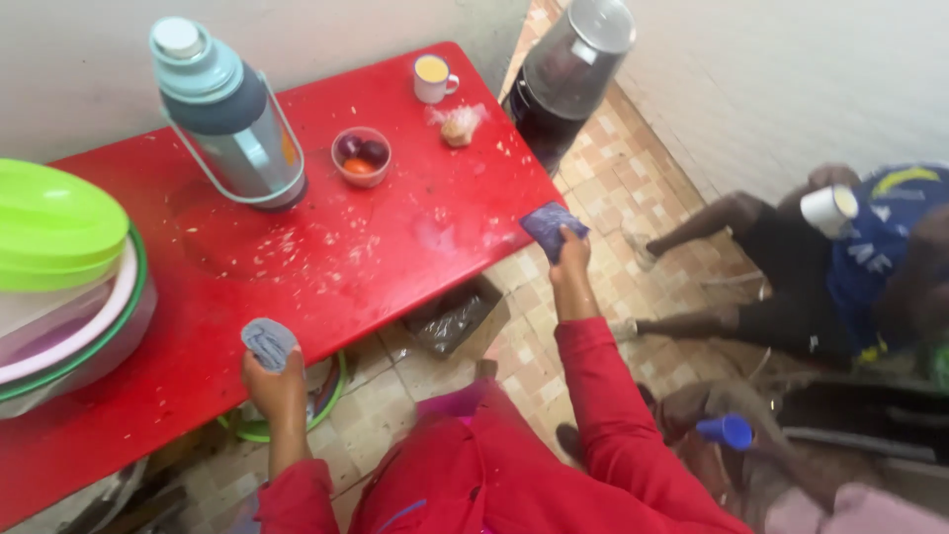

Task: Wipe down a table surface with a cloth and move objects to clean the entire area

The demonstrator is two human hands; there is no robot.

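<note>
Left hand [277, 381] clutches a crumpled grey cloth [268, 342] at the near edge of the crumb-strewn red plastic table [326, 267]. Right hand [567, 259] presses a purple cloth [550, 225] onto the table's right edge. Grey-green flask [229, 114] stands behind.

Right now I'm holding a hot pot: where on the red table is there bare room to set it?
Bare room lies on the red table between the flask, small bowl and front edge, though crumb-strewn. The left end is crowded by stacked basins. Both hands hold cloths at the front edge.
</note>
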